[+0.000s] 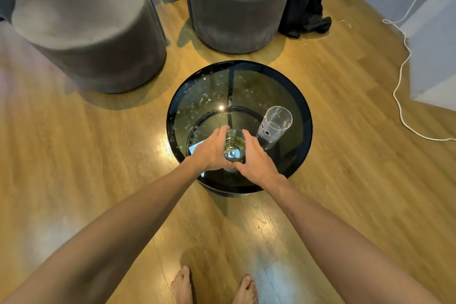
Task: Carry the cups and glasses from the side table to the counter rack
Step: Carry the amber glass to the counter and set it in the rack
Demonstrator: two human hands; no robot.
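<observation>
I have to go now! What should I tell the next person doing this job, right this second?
Left hand and right hand cup the short clear glass from both sides on the round dark glass side table.
Tall clear tumbler stands just right of it, untouched.
Done: nothing visibly moved yet; the counter rack is out of view.
Left: lift the short glass, carry it over, then return for the tumbler.

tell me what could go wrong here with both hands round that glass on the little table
The glass between the left hand and right hand seems to hold yellowish liquid, so a tilted lift could spill it. The tall empty glass stands close beside the right hand; an outward swing might topple it on the glass table.
</observation>
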